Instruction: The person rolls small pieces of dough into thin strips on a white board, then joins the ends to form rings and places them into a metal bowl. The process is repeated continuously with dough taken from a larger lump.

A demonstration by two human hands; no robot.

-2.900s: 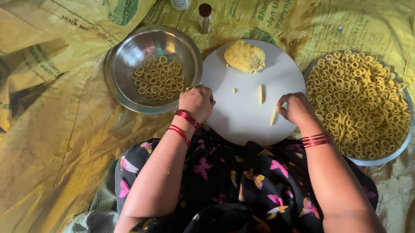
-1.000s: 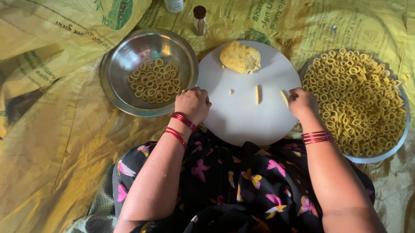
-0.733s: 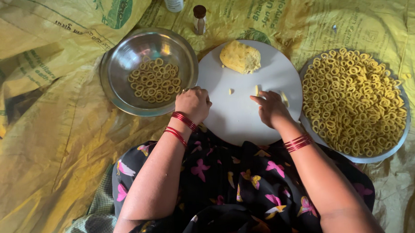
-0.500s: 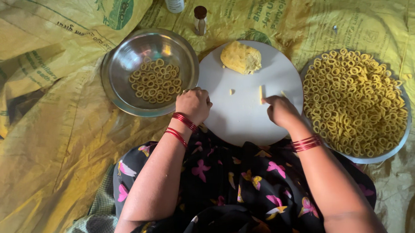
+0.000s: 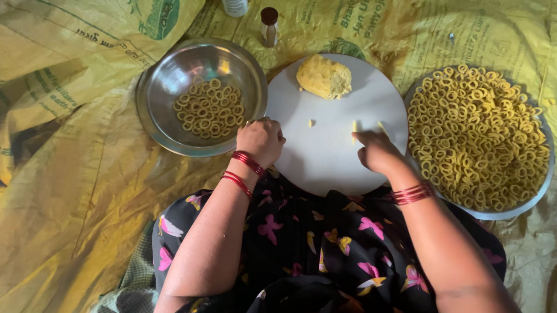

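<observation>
The step looks like rolling dough: the right hand [image 5: 377, 152] presses flat on a small dough strip [image 5: 354, 128] on the round white board [image 5: 328, 167]. The left hand [image 5: 260, 140], loosely curled, rests at the board's left edge beside the steel bowl [image 5: 159, 111] of rings. Next, curling the strip calls for both hands.

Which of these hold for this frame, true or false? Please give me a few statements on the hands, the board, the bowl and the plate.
1. The dough lump lies on the white round board. True.
2. The steel bowl is empty. False: it holds dough rings.
3. The right hand rests on the board beside small dough sticks. True.
4. The big plate of rings sits by the left hand. False: it lies on the right-hand side.
</observation>
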